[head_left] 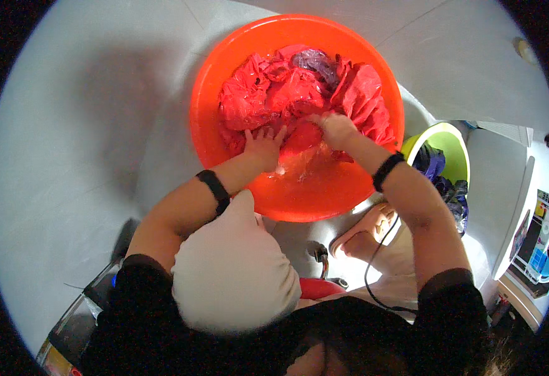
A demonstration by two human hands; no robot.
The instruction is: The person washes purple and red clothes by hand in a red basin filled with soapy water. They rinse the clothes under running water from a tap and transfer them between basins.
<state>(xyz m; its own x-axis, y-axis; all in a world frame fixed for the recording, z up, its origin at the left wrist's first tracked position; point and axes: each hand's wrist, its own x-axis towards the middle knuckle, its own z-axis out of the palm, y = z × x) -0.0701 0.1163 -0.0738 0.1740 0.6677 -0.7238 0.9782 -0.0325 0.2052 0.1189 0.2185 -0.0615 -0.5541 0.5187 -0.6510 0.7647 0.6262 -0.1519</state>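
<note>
A large orange-red basin (274, 203) holds wet red cloth (296, 91) in some water, with a dark purple patch of cloth (317, 64) near its far side. My left hand (263, 150) rests at the near left of the cloth, fingers spread and pointing away from me. Closed around a fold of the red cloth, my right hand (338, 130) is right of the basin's middle. Its fingertips are partly hidden in the fabric. Water splashes between and just below the two hands.
A lime-green bucket (453, 141) with dark blue and black cloth stands right of the basin. My knee in pale trousers (230, 276) is close to the basin's near edge. A sandalled foot (362, 238) and a thin dark cable (369, 285) are below it. Grey walls rise around.
</note>
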